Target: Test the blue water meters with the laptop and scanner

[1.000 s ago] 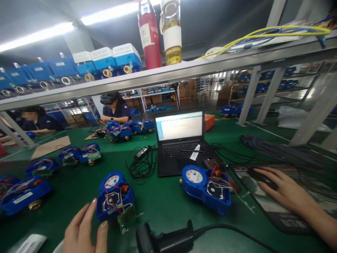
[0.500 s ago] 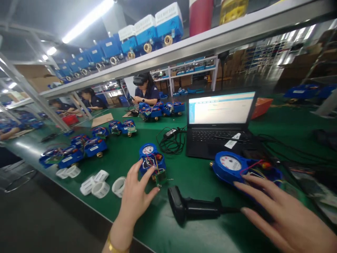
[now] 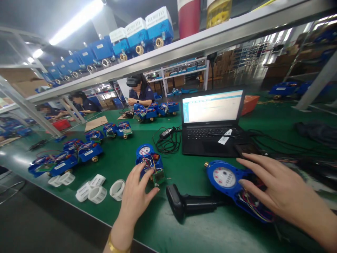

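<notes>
Two open blue water meters with loose wires lie on the green table (image 3: 184,225). My left hand (image 3: 137,196) rests with spread fingers on the near end of the left meter (image 3: 147,160), by its small green circuit board (image 3: 158,176). Over the wired end of the right meter (image 3: 226,177) my right hand (image 3: 279,193) lies flat, fingers apart and touching its housing. Between the two meters a black barcode scanner (image 3: 189,205) lies on its side.
An open laptop (image 3: 212,121) stands behind the meters, with a coiled charger cable (image 3: 168,140) to its left. White plastic rings (image 3: 92,188) lie near the front edge. More blue meters (image 3: 79,151) sit at left. Other people work across the table under a shelf (image 3: 184,47).
My right hand left the mouse at far right and came onto the right meter. My left hand reached forward onto the left meter. The camera view swung left.
</notes>
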`<act>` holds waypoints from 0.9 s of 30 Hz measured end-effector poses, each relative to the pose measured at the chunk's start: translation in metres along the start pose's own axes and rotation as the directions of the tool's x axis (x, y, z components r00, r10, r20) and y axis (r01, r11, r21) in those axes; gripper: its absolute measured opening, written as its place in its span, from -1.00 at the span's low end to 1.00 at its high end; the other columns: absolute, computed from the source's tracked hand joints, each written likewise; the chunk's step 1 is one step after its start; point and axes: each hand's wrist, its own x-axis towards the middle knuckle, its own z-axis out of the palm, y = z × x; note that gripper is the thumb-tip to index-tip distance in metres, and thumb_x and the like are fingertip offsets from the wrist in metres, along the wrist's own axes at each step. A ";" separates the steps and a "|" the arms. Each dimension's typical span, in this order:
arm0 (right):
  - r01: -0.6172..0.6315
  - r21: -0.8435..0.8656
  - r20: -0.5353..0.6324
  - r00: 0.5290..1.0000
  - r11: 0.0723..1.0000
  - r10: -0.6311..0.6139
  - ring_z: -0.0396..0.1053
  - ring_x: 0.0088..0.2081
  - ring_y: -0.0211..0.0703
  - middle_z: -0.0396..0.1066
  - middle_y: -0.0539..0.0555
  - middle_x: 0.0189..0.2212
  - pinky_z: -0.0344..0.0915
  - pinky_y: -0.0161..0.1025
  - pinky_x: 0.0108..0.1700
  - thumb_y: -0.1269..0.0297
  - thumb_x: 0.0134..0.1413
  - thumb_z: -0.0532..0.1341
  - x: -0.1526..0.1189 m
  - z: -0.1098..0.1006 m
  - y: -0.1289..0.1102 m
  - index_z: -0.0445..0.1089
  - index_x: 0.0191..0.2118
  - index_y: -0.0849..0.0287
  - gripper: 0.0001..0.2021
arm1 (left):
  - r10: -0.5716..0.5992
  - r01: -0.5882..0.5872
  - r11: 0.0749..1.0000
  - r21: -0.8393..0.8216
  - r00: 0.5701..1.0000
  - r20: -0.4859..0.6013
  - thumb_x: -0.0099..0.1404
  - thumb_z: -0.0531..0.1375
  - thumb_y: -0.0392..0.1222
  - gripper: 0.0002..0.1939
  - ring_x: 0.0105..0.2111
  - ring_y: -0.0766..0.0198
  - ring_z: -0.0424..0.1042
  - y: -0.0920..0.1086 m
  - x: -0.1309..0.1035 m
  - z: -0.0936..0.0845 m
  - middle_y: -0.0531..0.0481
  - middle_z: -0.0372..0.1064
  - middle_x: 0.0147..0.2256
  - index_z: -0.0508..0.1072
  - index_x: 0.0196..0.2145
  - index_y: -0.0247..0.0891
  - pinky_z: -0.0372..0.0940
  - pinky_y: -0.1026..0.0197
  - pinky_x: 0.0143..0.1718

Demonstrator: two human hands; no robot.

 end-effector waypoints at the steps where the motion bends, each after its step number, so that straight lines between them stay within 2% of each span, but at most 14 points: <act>1: -0.009 0.024 -0.020 1.000 1.000 0.009 0.21 0.07 0.10 0.22 0.20 0.09 0.21 0.10 0.09 -0.08 0.24 -0.07 0.000 -0.008 -0.008 0.22 0.10 0.18 -0.49 | 0.004 -0.004 1.000 -0.002 1.000 0.003 0.14 0.30 -0.20 -0.46 0.15 -0.10 0.11 -0.001 0.000 0.000 -0.26 0.07 0.16 0.27 0.06 -0.22 0.23 -0.16 0.08; 4: 0.024 0.178 -0.044 0.999 0.984 -0.017 0.19 0.11 -0.02 0.18 0.12 0.13 0.23 -0.06 0.11 0.06 0.24 -0.01 -0.004 -0.023 -0.046 0.11 0.19 0.08 -0.54 | 0.012 -0.012 1.000 -0.012 1.000 0.010 0.18 0.27 -0.16 -0.53 0.12 -0.07 0.17 -0.004 0.001 -0.003 -0.25 0.13 0.13 0.30 0.05 -0.21 0.26 -0.13 0.05; 7: 0.105 0.319 0.116 0.982 0.942 -0.149 0.25 0.06 -0.10 0.22 0.12 0.10 0.34 -0.21 -0.01 0.18 0.16 0.09 -0.009 -0.008 -0.089 0.13 0.17 0.09 -0.54 | 0.015 -0.016 0.999 -0.043 1.000 -0.008 0.24 0.21 -0.10 -0.61 0.04 -0.01 0.25 -0.007 0.006 -0.006 -0.22 0.24 0.03 0.34 0.01 -0.21 0.30 -0.05 -0.01; 9: 0.063 0.362 0.312 0.932 0.930 -0.185 0.24 0.06 -0.02 0.23 0.19 0.08 0.33 -0.11 0.01 0.29 0.05 0.15 -0.008 0.016 -0.111 0.16 0.16 0.16 -0.49 | 0.010 -0.011 0.998 -0.068 1.000 -0.021 0.27 0.17 -0.05 -0.66 -0.05 0.04 0.30 -0.008 0.013 -0.007 -0.19 0.32 -0.08 0.37 -0.05 -0.24 0.32 0.01 -0.08; 11: -0.025 0.359 0.494 0.853 0.933 -0.167 0.24 0.03 0.07 0.24 0.24 0.04 0.27 0.03 0.04 0.41 -0.04 0.15 -0.003 0.039 -0.124 0.15 0.18 0.21 -0.42 | -0.024 0.022 0.996 -0.087 1.000 -0.019 0.29 0.14 -0.02 -0.70 -0.15 0.09 0.32 -0.007 0.022 -0.008 -0.14 0.36 -0.19 0.40 -0.12 -0.27 0.31 0.06 -0.16; 13: -0.079 0.346 0.596 0.788 0.935 -0.154 0.25 -0.03 0.10 0.27 0.24 -0.04 0.25 0.08 -0.01 0.46 -0.06 0.13 0.003 0.053 -0.131 0.15 0.18 0.23 -0.40 | -0.090 0.090 0.991 -0.097 0.996 0.003 0.32 0.10 -0.01 -0.72 -0.23 0.12 0.31 -0.004 0.033 -0.010 -0.10 0.37 -0.27 0.41 -0.20 -0.27 0.27 0.10 -0.22; 15: -0.095 0.363 0.627 0.761 0.927 -0.168 0.25 -0.09 0.11 0.28 0.21 -0.13 0.23 0.06 -0.09 0.47 -0.08 0.11 0.008 0.057 -0.134 0.19 0.15 0.20 -0.43 | -0.162 0.164 0.981 -0.106 0.986 0.028 0.32 0.09 -0.01 -0.74 -0.27 0.14 0.30 -0.001 0.045 -0.012 -0.06 0.36 -0.33 0.41 -0.28 -0.26 0.22 0.13 -0.26; 18: -0.122 0.453 0.620 0.755 0.883 -0.214 0.28 -0.17 0.05 0.29 0.12 -0.22 0.16 -0.05 -0.18 0.47 -0.10 0.11 0.013 0.049 -0.139 0.25 0.03 0.13 -0.52 | -0.256 0.260 0.956 -0.132 0.965 0.047 0.31 0.09 0.00 -0.73 -0.32 0.18 0.29 0.005 0.065 -0.019 -0.02 0.34 -0.41 0.39 -0.38 -0.24 0.16 0.17 -0.30; 20: -0.157 0.503 0.602 0.769 0.850 -0.214 0.28 -0.21 -0.02 0.31 0.07 -0.26 0.11 -0.14 -0.22 0.49 -0.11 0.12 0.015 0.044 -0.143 0.26 -0.05 0.11 -0.58 | -0.302 0.309 0.939 -0.149 0.951 0.066 0.31 0.08 0.03 -0.70 -0.36 0.20 0.28 0.007 0.077 -0.023 0.01 0.30 -0.46 0.37 -0.44 -0.23 0.12 0.18 -0.33; 23: -0.214 0.536 0.570 0.805 0.817 -0.164 0.28 -0.24 -0.09 0.32 0.02 -0.30 0.06 -0.20 -0.25 0.50 -0.12 0.13 0.020 0.043 -0.148 0.25 -0.16 0.13 -0.68 | -0.341 0.358 0.916 -0.180 0.933 0.118 0.30 0.06 0.07 -0.65 -0.41 0.22 0.26 0.009 0.090 -0.028 0.04 0.26 -0.50 0.35 -0.48 -0.23 0.06 0.19 -0.38; 27: -0.260 0.560 0.547 0.830 0.787 -0.114 0.29 -0.25 -0.11 0.32 -0.01 -0.32 0.04 -0.23 -0.26 0.52 -0.12 0.13 0.027 0.048 -0.149 0.22 -0.25 0.15 -0.75 | -0.400 0.429 0.872 -0.236 0.902 0.162 0.29 0.05 0.10 -0.63 -0.44 0.24 0.25 0.009 0.097 -0.030 0.04 0.24 -0.52 0.32 -0.50 -0.23 0.03 0.21 -0.42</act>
